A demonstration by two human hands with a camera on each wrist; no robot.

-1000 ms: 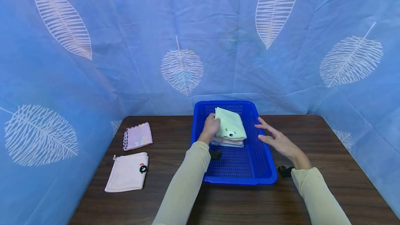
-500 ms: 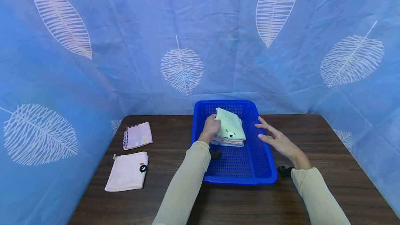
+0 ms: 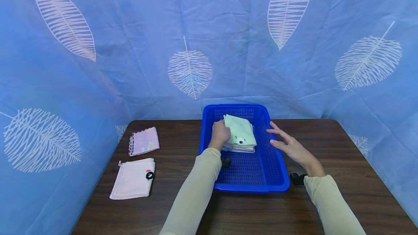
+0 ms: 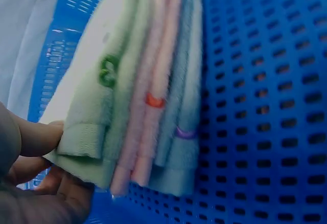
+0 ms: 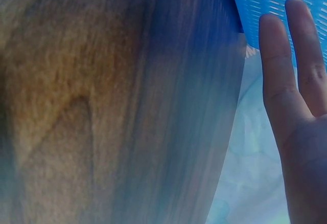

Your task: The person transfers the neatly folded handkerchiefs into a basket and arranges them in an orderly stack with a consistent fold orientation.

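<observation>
A blue perforated plastic basket [image 3: 251, 188] stands on the table with a stack of folded small towels inside. On top lies a light green towel [image 3: 241, 130] with an eye motif; a pink towel [image 4: 143, 132] and a blue towel [image 4: 179, 152] lie beneath it, as the left wrist view shows. My left hand [image 3: 220, 133] pinches the green towel's left edge between thumb and fingers. My right hand [image 3: 292, 149] is at the basket's right rim with its fingers spread and holds nothing. In the right wrist view, two fingers [image 5: 278, 70] show beside the basket wall.
A folded lilac towel [image 3: 145, 141] and a folded pale pink towel [image 3: 132, 180] with a black round motif lie on the dark wooden table [image 3: 248, 213], left of the basket. A blue leaf-print cloth [image 3: 222, 71] hangs behind the table.
The green towel has been lowered and settled slightly onto the stack, its left hand holding the edge throughout. My right hand stays in place by the basket rim.
</observation>
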